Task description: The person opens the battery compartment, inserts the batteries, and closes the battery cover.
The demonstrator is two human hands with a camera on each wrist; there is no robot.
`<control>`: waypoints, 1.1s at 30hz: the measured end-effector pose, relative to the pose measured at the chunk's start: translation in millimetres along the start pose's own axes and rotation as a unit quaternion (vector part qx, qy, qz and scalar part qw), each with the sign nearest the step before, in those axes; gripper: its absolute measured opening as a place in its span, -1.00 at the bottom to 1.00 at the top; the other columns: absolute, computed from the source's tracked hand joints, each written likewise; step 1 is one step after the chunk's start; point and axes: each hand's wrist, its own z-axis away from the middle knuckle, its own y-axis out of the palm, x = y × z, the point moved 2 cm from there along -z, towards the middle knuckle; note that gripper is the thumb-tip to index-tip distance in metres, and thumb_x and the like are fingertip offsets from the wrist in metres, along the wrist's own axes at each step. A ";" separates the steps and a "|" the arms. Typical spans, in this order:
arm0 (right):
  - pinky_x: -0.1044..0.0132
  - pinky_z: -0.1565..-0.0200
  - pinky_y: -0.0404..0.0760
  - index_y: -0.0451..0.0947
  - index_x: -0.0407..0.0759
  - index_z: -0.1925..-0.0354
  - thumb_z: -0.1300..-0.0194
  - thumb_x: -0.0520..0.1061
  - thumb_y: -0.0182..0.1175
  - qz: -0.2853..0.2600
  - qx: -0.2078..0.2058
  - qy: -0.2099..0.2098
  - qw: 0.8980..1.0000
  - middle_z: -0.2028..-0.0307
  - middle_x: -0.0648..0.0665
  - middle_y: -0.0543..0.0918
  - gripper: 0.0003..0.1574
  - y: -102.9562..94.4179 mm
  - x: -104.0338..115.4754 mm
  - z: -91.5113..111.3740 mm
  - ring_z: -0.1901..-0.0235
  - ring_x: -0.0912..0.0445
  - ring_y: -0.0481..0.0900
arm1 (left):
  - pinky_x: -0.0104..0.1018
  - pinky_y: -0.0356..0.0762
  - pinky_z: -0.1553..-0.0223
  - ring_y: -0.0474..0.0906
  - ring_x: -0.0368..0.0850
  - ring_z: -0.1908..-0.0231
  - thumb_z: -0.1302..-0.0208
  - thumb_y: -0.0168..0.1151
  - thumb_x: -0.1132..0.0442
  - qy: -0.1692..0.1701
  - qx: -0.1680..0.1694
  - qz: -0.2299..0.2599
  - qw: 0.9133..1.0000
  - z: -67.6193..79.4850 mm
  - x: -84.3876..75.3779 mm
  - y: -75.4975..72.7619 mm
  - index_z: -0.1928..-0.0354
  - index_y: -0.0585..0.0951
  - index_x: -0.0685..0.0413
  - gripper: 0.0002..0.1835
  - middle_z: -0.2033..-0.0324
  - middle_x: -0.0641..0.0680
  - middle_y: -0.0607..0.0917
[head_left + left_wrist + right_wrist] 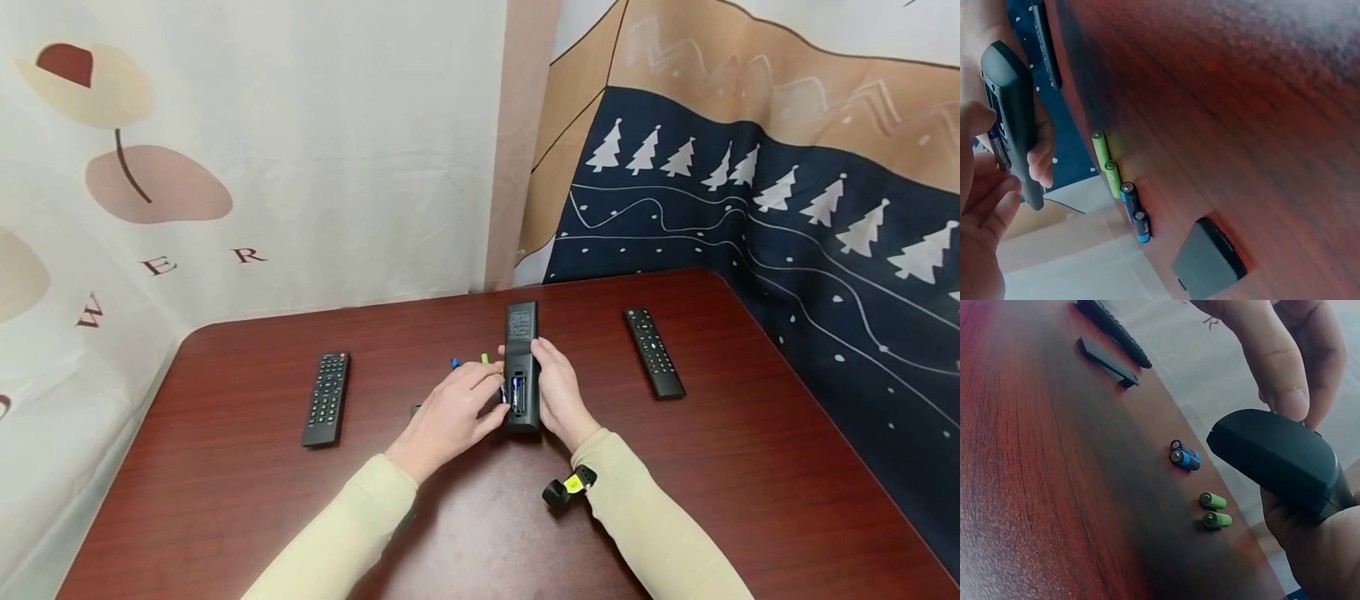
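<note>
My right hand (558,385) grips a black remote control (522,329) from its right side, back face up, with the battery compartment uncovered. One dark blue battery (518,393) lies in the compartment. At the compartment's left edge, my left hand (459,408) pinches another dark battery (999,150) between thumb and fingers. In the right wrist view the remote's end hides the compartment, and the left thumb (1288,394) shows just above it. On the table beyond the hands stand two green batteries (1105,162) and two blue-and-black batteries (1135,211).
A black battery cover (1207,259) lies on the table, mostly behind the left hand in the head view. One remote (326,400) lies to the left, another remote (654,353) to the right. Curtains (360,167) hang along the far edge of the reddish-brown table (480,533).
</note>
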 end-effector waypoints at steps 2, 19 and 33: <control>0.21 -0.05 0.67 0.16 -0.21 -0.51 -0.71 -0.01 -0.33 -0.003 0.000 0.000 1.000 -0.37 -0.42 0.44 -0.42 0.4 0.7 0.4 -0.18 -0.14 0.58 | -0.28 0.59 -0.14 0.63 -0.04 -0.03 -0.25 0.44 0.29 0.004 0.000 0.003 1.000 0.2 -0.8 -0.4 0.07 0.69 0.20 -0.75 0.02 0.11 0.73; 0.23 0.02 0.70 0.15 -0.20 -0.51 -0.72 0.00 -0.34 -0.007 0.015 -0.001 1.000 -0.36 -0.39 0.44 -0.42 0.4 2.7 2.1 -0.09 -0.04 0.67 | -0.26 0.54 -0.26 0.65 0.02 -0.08 -0.22 0.48 0.26 0.048 -0.004 0.004 0.999 -1.7 -8.8 4.6 0.01 0.70 0.25 -0.67 0.00 0.14 0.73; 0.23 0.03 0.71 0.14 -0.20 -0.53 -0.72 0.03 -0.33 -0.004 0.018 -0.012 1.000 -0.35 -0.42 0.44 -0.39 -0.1 2.2 2.4 -0.17 -0.13 0.63 | -0.22 0.51 -0.30 0.63 0.03 -0.13 -0.29 0.45 0.25 0.036 0.024 0.012 0.999 -3.1 -13.4 5.1 0.03 0.71 0.21 -0.73 -0.05 0.15 0.72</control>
